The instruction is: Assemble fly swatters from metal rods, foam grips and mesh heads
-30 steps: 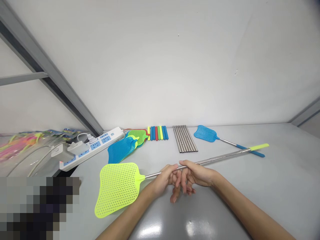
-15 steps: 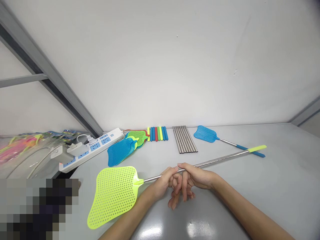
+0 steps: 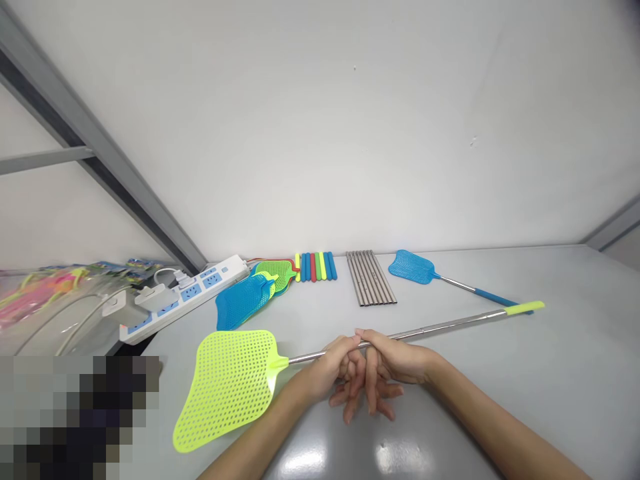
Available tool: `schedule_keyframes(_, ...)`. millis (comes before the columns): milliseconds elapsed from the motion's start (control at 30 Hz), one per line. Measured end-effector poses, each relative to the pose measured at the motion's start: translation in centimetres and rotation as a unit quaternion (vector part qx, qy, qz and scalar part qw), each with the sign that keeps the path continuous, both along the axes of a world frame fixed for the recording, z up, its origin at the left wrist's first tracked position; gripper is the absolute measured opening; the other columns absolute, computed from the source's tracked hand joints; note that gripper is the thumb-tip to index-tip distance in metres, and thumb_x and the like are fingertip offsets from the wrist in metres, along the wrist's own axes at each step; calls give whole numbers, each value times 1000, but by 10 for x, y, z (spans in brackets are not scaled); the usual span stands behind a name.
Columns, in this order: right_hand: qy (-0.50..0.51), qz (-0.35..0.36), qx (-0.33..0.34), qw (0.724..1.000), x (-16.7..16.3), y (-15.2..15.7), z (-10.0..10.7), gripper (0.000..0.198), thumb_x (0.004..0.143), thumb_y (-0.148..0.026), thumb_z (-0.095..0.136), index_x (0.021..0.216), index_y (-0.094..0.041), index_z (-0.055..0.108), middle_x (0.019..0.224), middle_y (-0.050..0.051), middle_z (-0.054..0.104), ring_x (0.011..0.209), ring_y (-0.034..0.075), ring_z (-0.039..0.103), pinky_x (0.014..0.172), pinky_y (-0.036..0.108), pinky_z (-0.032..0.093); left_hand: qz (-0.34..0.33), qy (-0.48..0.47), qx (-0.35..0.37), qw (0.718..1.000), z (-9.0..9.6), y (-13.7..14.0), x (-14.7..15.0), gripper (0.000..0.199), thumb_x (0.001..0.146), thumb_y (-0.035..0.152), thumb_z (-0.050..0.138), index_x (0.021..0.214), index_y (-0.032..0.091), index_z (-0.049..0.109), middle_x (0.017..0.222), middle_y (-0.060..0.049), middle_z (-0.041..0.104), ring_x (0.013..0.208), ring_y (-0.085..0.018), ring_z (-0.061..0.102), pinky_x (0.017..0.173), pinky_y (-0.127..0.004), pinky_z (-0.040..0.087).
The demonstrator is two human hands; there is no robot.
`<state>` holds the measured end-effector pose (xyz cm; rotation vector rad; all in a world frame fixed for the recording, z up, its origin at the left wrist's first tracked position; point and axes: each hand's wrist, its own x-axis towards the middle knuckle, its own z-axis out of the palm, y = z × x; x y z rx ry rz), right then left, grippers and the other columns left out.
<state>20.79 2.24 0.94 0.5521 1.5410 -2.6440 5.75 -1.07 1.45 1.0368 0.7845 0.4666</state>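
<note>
A yellow-green fly swatter (image 3: 227, 380) with a long metal shaft and a yellow-green grip is held across the front of me, its head at the left and its grip at the right. My left hand (image 3: 337, 367) pinches the shaft between thumb and index finger, close to the middle. Beside it, my right hand (image 3: 393, 360) holds the same shaft, the two thumbs nearly touching. The remaining fingers of both hands hang loosely spread below the shaft and overlap. Just beyond, a blue fly swatter (image 3: 413, 268) lies on the table, its grip end partly covered by the yellow-green one.
Metal tubes (image 3: 371, 279) lie in a row near the wall. Left of them are coloured grips (image 3: 317, 267) and stacked swatter heads (image 3: 245, 301). A white power strip (image 3: 185, 300) with plugs and cables runs along the left edge of the grey table (image 3: 565, 373), near plastic-wrapped items (image 3: 50, 297).
The held swatter's grip end has shifted slightly right and down. The loose fingers of both hands have spread further apart. Both hands stay on the shaft.
</note>
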Motion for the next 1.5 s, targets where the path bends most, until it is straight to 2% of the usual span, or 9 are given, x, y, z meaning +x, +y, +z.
schedule_keyframes(200, 1, -8, -20, 1000, 0, -1, 0, 89, 78, -45, -9, 55, 0, 64, 42, 16, 57, 25, 8, 27, 28, 22, 24, -1, -20, 4, 1000, -4, 2, 4, 59, 79, 44, 21, 40, 11, 49, 31, -4, 48, 24, -8, 38, 29, -19, 25)
schedule_keyframes(367, -2, -30, -13, 999, 2, 0, 1, 82, 79, -49, 2, 56, -1, 65, 42, 14, 57, 24, 7, 25, 28, 22, 20, 41, -18, -4, 999, -4, 2, 7, 55, 78, 43, 23, 41, 12, 49, 31, -3, 47, 24, -8, 40, 29, -18, 26)
schedule_keyframes(633, -10, -58, -14, 998, 1, 1, 4, 78, 79, -52, 8, 54, -3, 63, 45, 13, 59, 25, 6, 30, 29, 21, 18, 77, -47, -46, 995, -7, 3, 10, 58, 76, 51, 23, 37, 14, 44, 30, -1, 44, 26, -10, 42, 29, -19, 28)
schedule_keyframes(767, -11, -154, 5, 988, -4, -1, 6, 69, 79, -51, 17, 51, -5, 61, 46, 10, 59, 27, 6, 37, 30, 20, 20, 115, -77, -18, 990, -9, 7, 10, 62, 76, 57, 17, 39, 14, 43, 33, -4, 49, 26, -10, 43, 27, -18, 27)
schedule_keyframes(900, 11, -263, 67, 962, -7, 0, 1, 55, 79, -47, 29, 55, -7, 59, 47, 7, 58, 28, 4, 36, 31, 18, 21, 148, -108, 9, 983, -8, 11, 11, 67, 74, 61, 11, 42, 14, 45, 32, -4, 48, 24, -11, 41, 28, -21, 31)
schedule_keyframes(1033, 25, -312, 70, 947, -7, 3, -4, 47, 77, -45, 38, 50, -9, 55, 38, 1, 49, 28, 4, 31, 31, 18, 21, 191, -103, 18, 976, -5, 11, 11, 66, 73, 63, 12, 49, 14, 48, 34, -1, 46, 26, -11, 40, 31, -22, 33)
schedule_keyframes(1133, 18, -368, 36, 929, -5, 6, -5, 43, 74, -43, 45, 45, -12, 50, 32, -3, 40, 28, 4, 28, 32, 19, 23, 275, -88, 51, 956, -3, 10, 10, 59, 74, 60, 19, 47, 15, 45, 35, 1, 42, 28, -9, 39, 32, -21, 31)
schedule_keyframes(1267, 37, -437, 1, 899, -2, 11, -3, 42, 72, -39, 50, 38, -15, 39, 29, -7, 27, 29, 4, 21, 33, 19, 24, 399, -79, 90, 909, 0, 12, 5, 52, 75, 56, 25, 46, 16, 41, 34, 2, 40, 29, -9, 36, 34, -20, 27)
schedule_keyframes(1500, 72, -437, -1, 896, 2, 15, -1, 42, 75, -39, 44, 40, -15, 44, 32, -6, 29, 32, 5, 22, 36, 21, 26, 456, -93, 74, 882, 0, 14, 4, 40, 76, 46, 30, 48, 18, 39, 35, 4, 38, 31, -9, 35, 35, -20, 26)
